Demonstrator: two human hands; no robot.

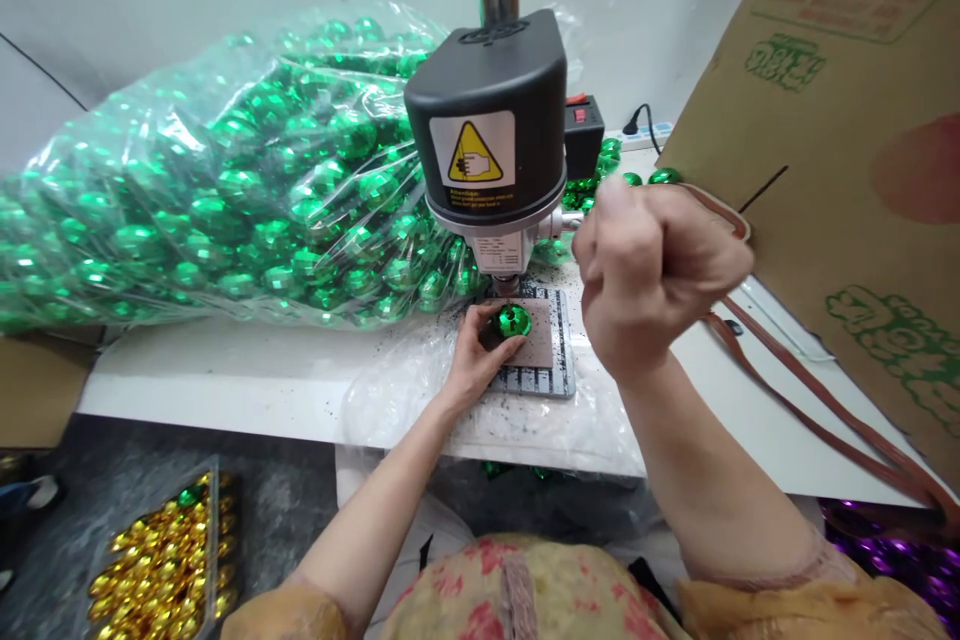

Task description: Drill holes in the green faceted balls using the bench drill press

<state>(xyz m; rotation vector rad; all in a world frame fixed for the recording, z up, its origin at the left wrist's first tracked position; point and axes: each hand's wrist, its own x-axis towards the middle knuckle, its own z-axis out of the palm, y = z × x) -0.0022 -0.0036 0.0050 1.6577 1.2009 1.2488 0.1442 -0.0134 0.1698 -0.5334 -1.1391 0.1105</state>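
My left hand (480, 355) pinches a shiny green faceted ball (512, 321) and holds it on a small brown pad (541, 335) right under the tip of a bench press machine (487, 125). The pad lies on the machine's metal base plate (551, 380). My right hand (656, 265) is raised to the right of the machine head, its fingers curled into a fist around the machine's side lever (566, 220), most of which the hand hides. A yellow hand-warning sticker (472, 155) faces me on the grey machine head.
A big clear plastic bag of several green balls (217, 190) fills the left of the white table (210, 380). A cardboard sheet (847, 150) leans at the right, with brown straps (810, 400) below it. A tray of gold balls (161, 560) sits on the floor at lower left. Purple balls (896, 560) show at lower right.
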